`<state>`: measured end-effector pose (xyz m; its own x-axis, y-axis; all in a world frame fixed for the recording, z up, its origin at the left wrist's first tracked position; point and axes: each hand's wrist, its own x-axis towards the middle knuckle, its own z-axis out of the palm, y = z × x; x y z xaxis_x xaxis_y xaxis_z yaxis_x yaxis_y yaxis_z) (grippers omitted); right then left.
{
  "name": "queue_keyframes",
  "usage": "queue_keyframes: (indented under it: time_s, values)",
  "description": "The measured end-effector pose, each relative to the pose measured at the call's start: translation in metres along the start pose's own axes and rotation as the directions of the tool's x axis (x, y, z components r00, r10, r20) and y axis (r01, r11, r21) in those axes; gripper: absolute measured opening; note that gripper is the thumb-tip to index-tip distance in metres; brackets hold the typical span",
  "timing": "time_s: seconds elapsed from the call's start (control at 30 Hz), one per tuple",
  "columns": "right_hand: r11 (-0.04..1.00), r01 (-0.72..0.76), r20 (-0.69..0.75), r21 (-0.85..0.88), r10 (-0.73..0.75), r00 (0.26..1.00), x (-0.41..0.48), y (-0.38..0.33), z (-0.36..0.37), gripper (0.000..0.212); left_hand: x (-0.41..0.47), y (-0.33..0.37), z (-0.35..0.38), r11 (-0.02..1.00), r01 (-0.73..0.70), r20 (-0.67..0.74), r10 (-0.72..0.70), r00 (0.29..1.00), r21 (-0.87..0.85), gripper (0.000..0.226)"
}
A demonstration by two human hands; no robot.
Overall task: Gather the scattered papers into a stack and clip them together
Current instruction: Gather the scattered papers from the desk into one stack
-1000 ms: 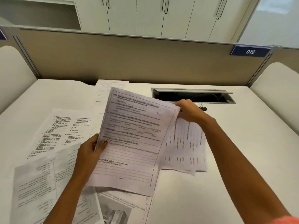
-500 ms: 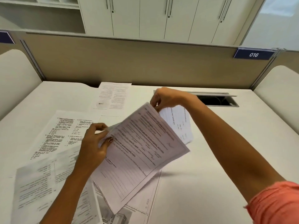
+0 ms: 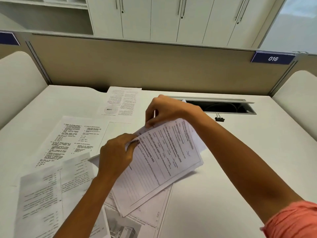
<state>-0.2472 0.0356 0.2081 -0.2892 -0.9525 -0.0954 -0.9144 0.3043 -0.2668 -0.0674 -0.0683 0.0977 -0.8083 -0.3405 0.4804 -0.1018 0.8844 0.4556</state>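
1. Hands: two bare hands are in view above the white desk (image 3: 240, 160). The left hand (image 3: 116, 157) enters from 7 o'clock; the right hand (image 3: 164, 110) enters from 4 o'clock, with an orange sleeve (image 3: 295, 220) at the frame's lower right corner.
2. Left hand grip: closed on the left edge of the held sheets (image 3: 164, 157), thumb on top and fingers beneath.
3. Right hand grip: thumb and fingertips pinched narrow on the upper corner of the same held sheets.
4. Held sheets: at least two pages, lifted off the desk at frame centre and tilted, long axis running from 7 o'clock to 1 o'clock. The top page shows printed lines and a ruled area. The exact page count cannot be told.
5. Loose papers flat on the desk, counted: four.
   - One sheet with a circular figure (image 3: 122, 102) at 12 o'clock of the left hand, near the partition.
   - One two-column text sheet (image 3: 68, 141) at 9 o'clock of the left hand.
   - One blurred sheet (image 3: 42, 200) at 8 o'clock, overlapping the two-column sheet.
   - One sheet with a photograph (image 3: 137, 220) at 6 o'clock, partly beneath the held sheets.
6. Clips, counted: one black binder clip (image 3: 219, 119), on the desk at 3 o'clock of the right hand, just in front of the open cable tray (image 3: 221, 107), apart from all papers.
7. Background: one blue label reading "016" (image 3: 273, 58) on the beige partition (image 3: 145, 66) at 2 o'clock.
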Motion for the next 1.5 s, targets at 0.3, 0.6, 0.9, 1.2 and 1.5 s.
queue_keyframes:
  time_s: [0.3, 0.6, 0.9, 1.2, 1.5]
  values:
    - [0.753, -0.152, -0.146, 0.640, 0.314, 0.938, -0.063, 0.075, -0.008, 0.042, -0.014, -0.011, -0.014, 0.985, 0.066, -0.150, -0.090, 0.985, -0.159, 0.029]
    - [0.265, -0.018, -0.168, 0.964, 0.662, 0.730, -0.089, 0.072, 0.131, 0.091, -0.015, -0.002, -0.010, 0.822, 0.308, -0.156, -0.425, 0.892, -0.479, 0.034]
    - [-0.002, 0.141, -0.113, 0.990, 0.589, 0.800, -0.099, 0.018, 0.168, 0.038, -0.025, -0.006, 0.012, 0.615, 0.438, 0.019, -0.567, 0.823, -0.655, 0.018]
    - [0.429, 0.114, -0.426, 0.896, 0.758, 0.495, -0.097, -0.010, 0.153, 0.013, -0.029, 0.001, 0.023, 0.659, 0.468, 0.033, -0.560, 0.828, -0.589, 0.033]
    - [0.573, 0.304, -0.646, 0.761, 0.711, 0.277, -0.109, -0.034, 0.139, 0.014, -0.021, 0.029, 0.013, 0.699, 0.241, -0.197, -0.483, 0.853, -0.673, 0.032]
